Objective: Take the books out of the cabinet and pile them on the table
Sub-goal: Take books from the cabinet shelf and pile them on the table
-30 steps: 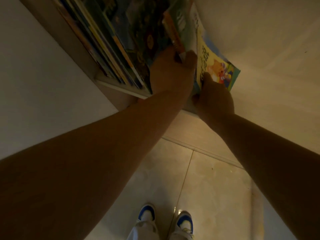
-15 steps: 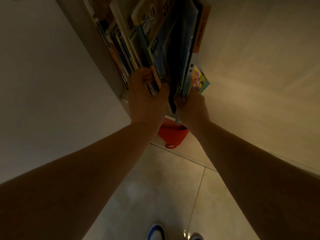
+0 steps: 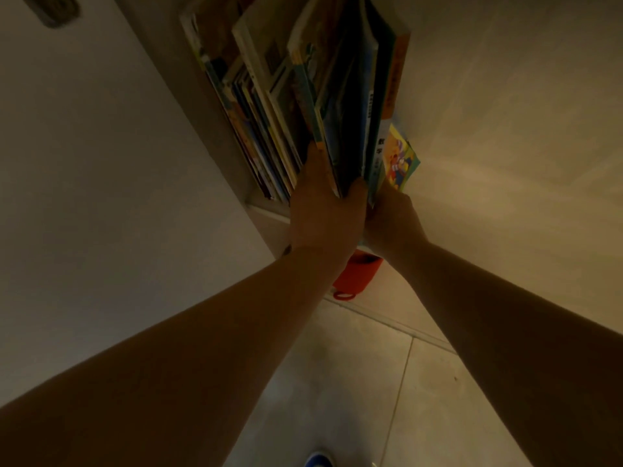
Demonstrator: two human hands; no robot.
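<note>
Both arms reach up into the cabinet (image 3: 215,106), where a row of thin picture books stands upright on the shelf. The left hand (image 3: 325,214) grips the near bottom corner of a bundle of books (image 3: 350,106): its thumb lies up along the left face of the bundle and another fingertip curls over the lower edge, so the fingers are wrapped round the spines. The right hand (image 3: 392,220) sits just beside it, touching it, on the right side of the same bundle; its fingers are tucked behind the covers and hidden, so I cannot tell how far they close, though the hand appears to clasp the books from that side. The remaining books (image 3: 259,136) lean to the left of the gripped bundle, against the cabinet's side wall. A small yellow picture book (image 3: 399,156) pokes out to the right, just above the right hand. Below the hands an orange-red container (image 3: 357,274) is partly visible under the shelf. On the tiled floor (image 3: 337,382) a blue-and-white shoe (image 3: 318,460) shows at the bottom edge
</note>
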